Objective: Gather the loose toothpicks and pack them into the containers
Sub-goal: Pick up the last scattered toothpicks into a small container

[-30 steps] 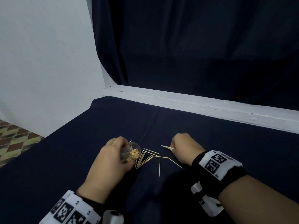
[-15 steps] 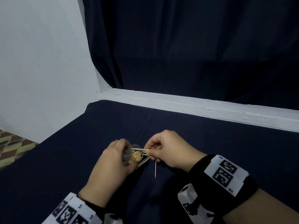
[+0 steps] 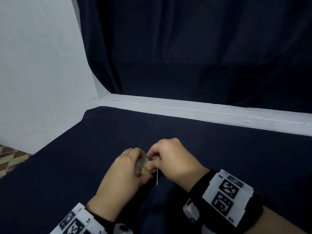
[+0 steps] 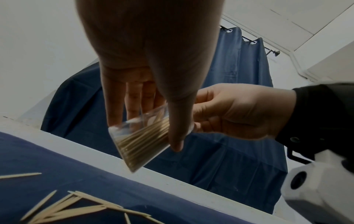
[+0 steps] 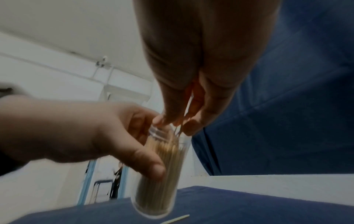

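From the head view, the left hand (image 3: 125, 173) curls round a clear tube (image 3: 145, 167) held over the dark desk (image 3: 219, 149), and the right hand (image 3: 170, 159) has closed in from the right, where a second ago it was picking sticks off the cloth; its grip now pinches picks at the tube's mouth. One toothpick (image 3: 157, 179) lies on the desk just below the hands, and the fan of picks seen earlier beside the tube is hidden under them. In the left wrist view, the tube (image 4: 141, 139) tilts between fingers and thumb, well stocked with picks, the right hand (image 4: 235, 112) at its open end; a scatter of loose picks (image 4: 76, 207) lies on the desk beneath. In the right wrist view, though blurred, the fingertips (image 5: 189, 128) press together on a few thin picks just entering the tube (image 5: 162, 174), which the left hand (image 5: 86, 130) steadies; another stray (image 5: 178, 218) rests on the cloth below. So this load is going in, but several picks remain to gather, so the job looks only partly done.
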`<state>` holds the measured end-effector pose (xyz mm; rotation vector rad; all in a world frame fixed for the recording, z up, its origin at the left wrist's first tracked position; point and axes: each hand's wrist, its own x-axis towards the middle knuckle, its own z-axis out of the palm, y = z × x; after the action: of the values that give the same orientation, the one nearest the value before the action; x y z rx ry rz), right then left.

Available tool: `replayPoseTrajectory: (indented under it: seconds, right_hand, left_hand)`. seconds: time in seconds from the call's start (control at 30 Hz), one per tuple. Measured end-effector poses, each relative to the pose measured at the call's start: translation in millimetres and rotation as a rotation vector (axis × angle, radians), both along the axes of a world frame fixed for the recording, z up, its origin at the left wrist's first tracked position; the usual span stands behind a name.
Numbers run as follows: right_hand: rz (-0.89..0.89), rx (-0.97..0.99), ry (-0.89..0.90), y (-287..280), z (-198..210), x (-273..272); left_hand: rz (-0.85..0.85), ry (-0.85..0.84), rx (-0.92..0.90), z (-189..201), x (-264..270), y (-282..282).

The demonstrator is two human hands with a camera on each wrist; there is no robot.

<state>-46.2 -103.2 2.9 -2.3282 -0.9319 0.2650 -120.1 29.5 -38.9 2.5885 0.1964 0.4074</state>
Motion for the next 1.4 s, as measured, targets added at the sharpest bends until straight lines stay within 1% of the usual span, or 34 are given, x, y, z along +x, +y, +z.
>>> replayPoseTrajectory:
  seconds: [0.17, 0.33, 0.43, 0.47, 0.5, 0.53, 0.57, 0.63, 0.67, 0.7, 0.73, 0.83, 0.97, 1.07, 1.1, 1.17, 1.23, 1.27, 1.3, 1.33, 1.37, 1.4]
  right_hand:
    - [-0.156, 0.385, 0.059, -30, 0, 2]
    - [-0.189, 0.515, 0.142, -67, -2, 4]
    - [-0.336, 0.588, 0.075, -98, -3, 5]
    - [-0.404, 0.565, 0.031, -110, -4, 4]
    - [-0.473, 0.496, -0.016, -122, -5, 4]
    - [-0.533, 0.375, -0.047, -135, -8, 4]
    - [-0.581, 0.203, -0.046, -147, -13, 4]
    - [-0.634, -0.226, 0.025, -165, -29, 1]
    - [-0.64, -0.395, 0.072, -172, -37, -3]
    - [-0.632, -0.493, 0.115, -177, -43, -7]
    - [-0.613, -0.538, 0.148, -181, -47, -11]
    - [-0.55, -0.559, 0.173, -189, -55, -17]
    - [-0.602, -0.551, 0.161, -188, -62, -13]
    - [-0.665, -0.487, 0.067, -184, -64, -6]
    - [-0.656, -0.433, 0.057, -183, -65, -2]
    - [-0.556, -0.373, 0.095, -183, -68, 7]
    - [-0.453, -0.451, 0.133, -184, -72, 13]
    - [-0.443, -0.485, 0.148, -184, -73, 15]
    - [-0.456, -0.479, 0.158, -184, -73, 15]
    - [-0.487, -0.421, 0.15, -185, -71, 14]
    - [-0.536, -0.306, 0.114, -185, -68, 11]
    - [-0.588, -0.135, 0.058, -185, -63, 7]
  left_hand:
    - [-0.043, -0.041, -0.078, 3, 10, -14]
    - [-0.14, -0.092, -0.251, 6, 19, -41]
    - [-0.21, -0.112, -0.366, 6, 24, -61]
    - [-0.244, -0.123, -0.418, 6, 24, -69]
    - [-0.274, -0.132, -0.466, 6, 25, -76]
    - [-0.3, -0.133, -0.506, 5, 25, -84]
    - [-0.322, -0.125, -0.54, 5, 25, -91]
    - [-0.361, -0.095, -0.605, 4, 27, -103]
    - [-0.381, -0.076, -0.63, 3, 28, -108]
    - [-0.399, -0.06, -0.645, 3, 29, -113]
    - [-0.413, -0.051, -0.656, 3, 30, -117]
    - [-0.441, -0.036, -0.688, 2, 32, -128]
    - [-0.464, -0.027, -0.652, 0, 34, -137]
    - [-0.459, -0.043, -0.579, -1, 35, -140]
    - [-0.457, -0.047, -0.55, -1, 36, -140]
    - [-0.451, -0.056, -0.529, -2, 37, -140]
    - [-0.446, -0.07, -0.519, -2, 39, -138]
    - [-0.44, -0.078, -0.512, -2, 39, -138]
    - [-0.432, -0.087, -0.503, -3, 40, -136]
    - [-0.423, -0.099, -0.494, -4, 41, -134]
    - [-0.412, -0.11, -0.484, -4, 42, -133]
    - [-0.402, -0.121, -0.474, -5, 43, -131]
